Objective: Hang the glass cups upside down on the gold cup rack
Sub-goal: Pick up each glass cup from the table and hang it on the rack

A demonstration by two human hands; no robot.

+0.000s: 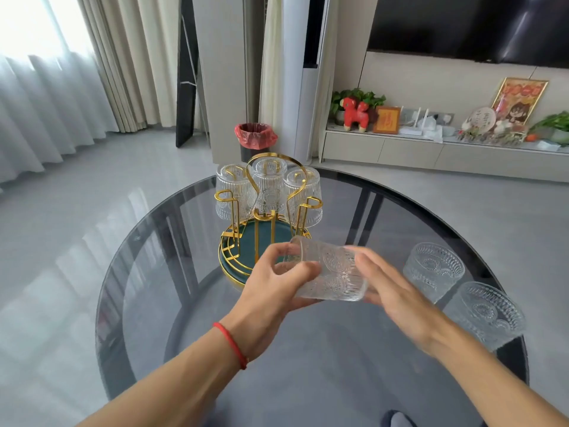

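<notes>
A gold cup rack (271, 192) with a dark green base stands at the far middle of the round glass table (147, 272). Three ribbed glass cups hang upside down on its back pegs: left (229, 188), middle (268, 180), right (304, 195). Its front pegs are bare. A fourth glass cup (331, 272) lies on its side in the air just in front of the rack, mouth pointing left. My left hand (271, 288) grips its rim end and my right hand (397, 291) holds its base end. Two more cups stand upright on the table at right, one nearer the rack (432, 269) and one by the edge (488, 312).
The table's dark legs show through the smoked glass. Beyond it a bin with a red bag (255, 138) stands on the grey floor. A low TV cabinet (431, 149) with ornaments runs along the right wall. Curtains hang at the left.
</notes>
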